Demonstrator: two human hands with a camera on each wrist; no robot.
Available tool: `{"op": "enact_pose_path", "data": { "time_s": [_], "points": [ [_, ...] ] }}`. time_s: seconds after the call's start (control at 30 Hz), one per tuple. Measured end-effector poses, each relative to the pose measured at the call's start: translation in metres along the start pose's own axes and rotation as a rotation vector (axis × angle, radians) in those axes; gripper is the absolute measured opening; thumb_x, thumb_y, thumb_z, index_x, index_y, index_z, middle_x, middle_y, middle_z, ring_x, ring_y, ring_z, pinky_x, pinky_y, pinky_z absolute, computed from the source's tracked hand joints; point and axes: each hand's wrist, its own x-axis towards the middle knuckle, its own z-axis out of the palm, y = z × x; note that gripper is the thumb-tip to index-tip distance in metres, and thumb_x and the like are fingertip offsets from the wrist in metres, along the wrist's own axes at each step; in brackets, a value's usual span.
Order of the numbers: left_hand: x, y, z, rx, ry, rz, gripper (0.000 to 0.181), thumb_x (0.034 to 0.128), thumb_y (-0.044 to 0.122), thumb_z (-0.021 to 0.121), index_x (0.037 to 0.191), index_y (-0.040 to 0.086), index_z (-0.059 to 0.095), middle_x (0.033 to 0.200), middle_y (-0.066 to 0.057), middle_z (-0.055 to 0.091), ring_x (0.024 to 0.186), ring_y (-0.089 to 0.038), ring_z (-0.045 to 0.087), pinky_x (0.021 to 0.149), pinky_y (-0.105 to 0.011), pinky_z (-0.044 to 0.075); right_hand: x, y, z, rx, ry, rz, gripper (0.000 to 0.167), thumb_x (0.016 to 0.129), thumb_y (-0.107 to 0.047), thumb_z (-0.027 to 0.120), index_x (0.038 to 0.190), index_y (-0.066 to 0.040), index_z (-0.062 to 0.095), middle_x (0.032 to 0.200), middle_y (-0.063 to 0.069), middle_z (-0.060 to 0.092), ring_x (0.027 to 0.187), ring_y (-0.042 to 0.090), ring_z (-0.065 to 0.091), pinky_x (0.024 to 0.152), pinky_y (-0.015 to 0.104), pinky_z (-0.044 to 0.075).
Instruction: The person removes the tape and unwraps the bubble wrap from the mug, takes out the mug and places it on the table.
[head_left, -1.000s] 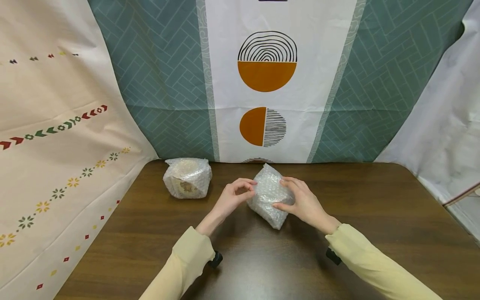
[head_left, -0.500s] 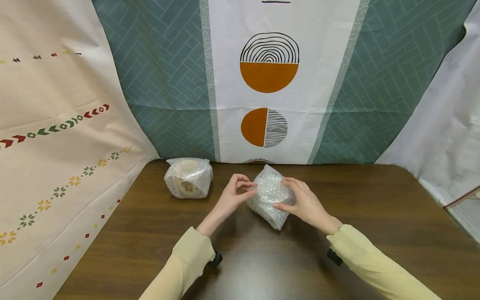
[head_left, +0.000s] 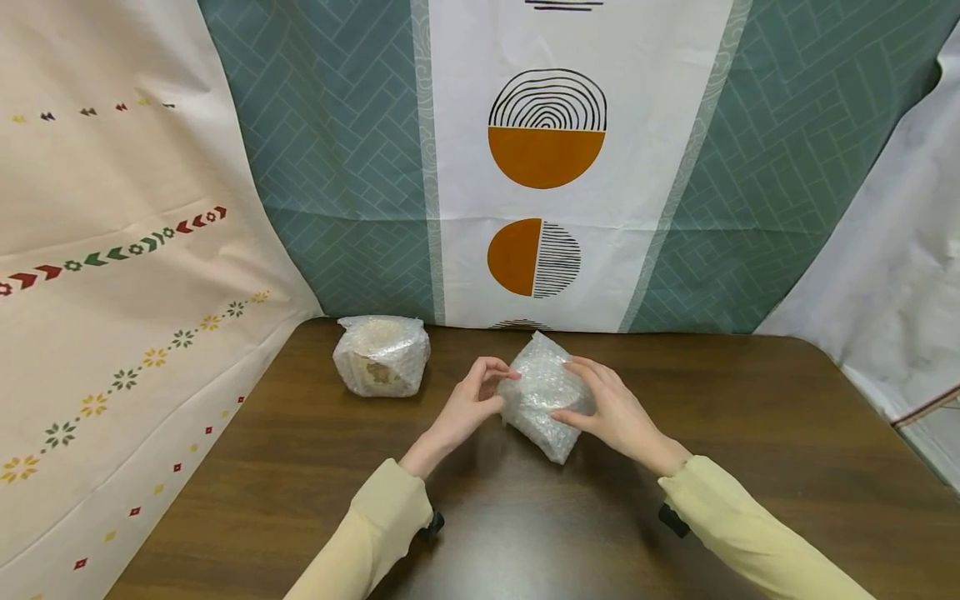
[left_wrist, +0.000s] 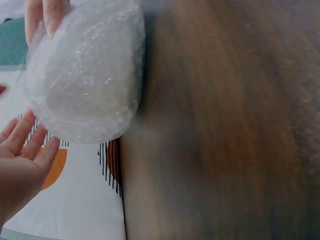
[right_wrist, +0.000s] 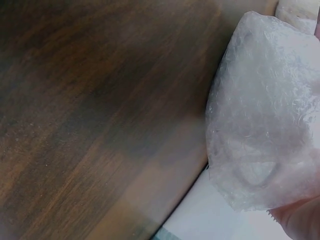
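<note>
A bubble-wrapped package [head_left: 542,396] sits tilted at the table's middle, one corner toward the back, another toward the front. The right hand [head_left: 618,417] grips its right side, thumb at the lower front and fingers on the upper side. On the left side, the left hand [head_left: 465,408] has bent, spaced fingers at the package's edge; whether they press on it is hard to tell. Within the left wrist view, the left hand [left_wrist: 22,162] shows spread fingers beside the wrap [left_wrist: 90,75]. In the right wrist view the package [right_wrist: 265,105] partly hides the right hand [right_wrist: 302,217].
A second bubble-wrapped package [head_left: 382,357], with something pale and brown inside, stands at the back left of the brown wooden table [head_left: 247,467]. Patterned curtains [head_left: 360,167] hang behind the table, and a cream cloth [head_left: 127,333] drapes along its left.
The left hand's fingers have bent and shifted slightly at the package's left edge. The head view has moved a little; the right hand keeps its grip.
</note>
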Motion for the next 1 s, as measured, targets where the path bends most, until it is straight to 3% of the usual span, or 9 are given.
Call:
{"op": "enact_pose_path", "data": {
  "time_s": [0.1, 0.23, 0.5, 0.7, 1.0],
  "points": [
    [0.001, -0.014, 0.005, 0.065, 0.021, 0.012, 0.048, 0.0803, 0.004, 0.067, 0.119, 0.000, 0.039, 0.116, -0.012, 0.053, 0.113, -0.025, 0.042, 0.095, -0.046, 0.029, 0.000, 0.000, -0.001, -0.002, -0.002, -0.003, 0.072, 0.074, -0.041, 0.073, 0.127, 0.000, 0.046, 0.132, 0.015, 0.040, 0.119, 0.030, 0.034, 0.093, 0.048, 0.032],
    [0.001, -0.016, 0.014, 0.228, 0.056, 0.006, 0.066, 0.0739, 0.025, 0.077, 0.123, 0.005, 0.038, 0.115, -0.003, 0.049, 0.113, -0.019, 0.039, 0.094, -0.040, 0.031, 0.000, 0.001, -0.001, 0.002, -0.007, 0.000, 0.072, 0.073, -0.039, 0.074, 0.127, 0.000, 0.046, 0.132, 0.016, 0.040, 0.119, 0.031, 0.034, 0.093, 0.048, 0.031],
    [0.002, -0.023, 0.024, 0.378, 0.131, 0.082, 0.061, 0.0710, 0.020, 0.079, 0.119, 0.003, 0.045, 0.115, -0.005, 0.043, 0.109, -0.020, 0.039, 0.088, -0.036, 0.036, 0.000, 0.002, 0.000, 0.003, -0.018, -0.002, 0.071, 0.074, -0.038, 0.073, 0.127, 0.000, 0.046, 0.132, 0.016, 0.039, 0.119, 0.031, 0.034, 0.093, 0.047, 0.032],
    [0.002, -0.025, 0.025, 0.376, 0.145, 0.093, 0.059, 0.0713, 0.019, 0.079, 0.118, 0.002, 0.047, 0.115, -0.006, 0.039, 0.107, -0.020, 0.041, 0.088, -0.036, 0.037, -0.001, 0.003, 0.001, 0.008, -0.005, -0.013, 0.070, 0.074, -0.038, 0.073, 0.126, 0.000, 0.046, 0.131, 0.016, 0.040, 0.119, 0.031, 0.034, 0.092, 0.048, 0.032],
    [0.002, -0.023, 0.023, 0.313, 0.125, 0.005, 0.062, 0.0721, 0.025, 0.078, 0.122, 0.006, 0.046, 0.122, -0.006, 0.033, 0.108, -0.023, 0.036, 0.088, -0.040, 0.035, -0.001, 0.004, 0.002, 0.007, 0.022, -0.031, 0.070, 0.073, -0.038, 0.074, 0.125, 0.001, 0.048, 0.131, 0.017, 0.040, 0.118, 0.032, 0.035, 0.091, 0.049, 0.033]
  ]
}}
